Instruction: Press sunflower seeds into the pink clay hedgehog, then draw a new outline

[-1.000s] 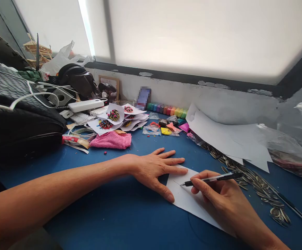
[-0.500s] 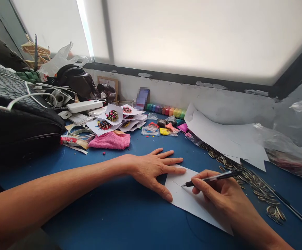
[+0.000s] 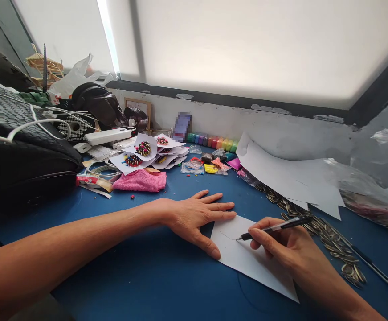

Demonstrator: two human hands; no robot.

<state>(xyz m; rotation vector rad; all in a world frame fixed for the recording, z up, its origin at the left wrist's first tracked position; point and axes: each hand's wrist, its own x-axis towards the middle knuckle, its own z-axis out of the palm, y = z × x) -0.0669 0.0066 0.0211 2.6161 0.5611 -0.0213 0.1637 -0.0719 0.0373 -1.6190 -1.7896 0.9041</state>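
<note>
My left hand (image 3: 197, 218) lies flat with its fingers spread, its thumb and forefinger resting on the left edge of a white sheet of paper (image 3: 247, 258). Between the fingers of my right hand (image 3: 287, 249) is a black and clear pen (image 3: 277, 227), slanting down to the left. The pen's tip touches the paper. A thin curved line (image 3: 227, 236) runs on the sheet up to the tip. Part of the paper's right side is hidden under my right hand.
Striped sunflower seeds (image 3: 334, 240) lie right of my right hand, beside a long thin rod (image 3: 377, 267). Behind are blank sheets (image 3: 280, 174), bagged clay (image 3: 210, 168), a pink cloth (image 3: 140, 180) and papers with colourful seed figures (image 3: 132, 160). A black bag (image 3: 23, 165) stands left.
The pen tip has moved slightly to the right, and the drawn line has grown longer and now curves. My left hand stays in place on the paper.
</note>
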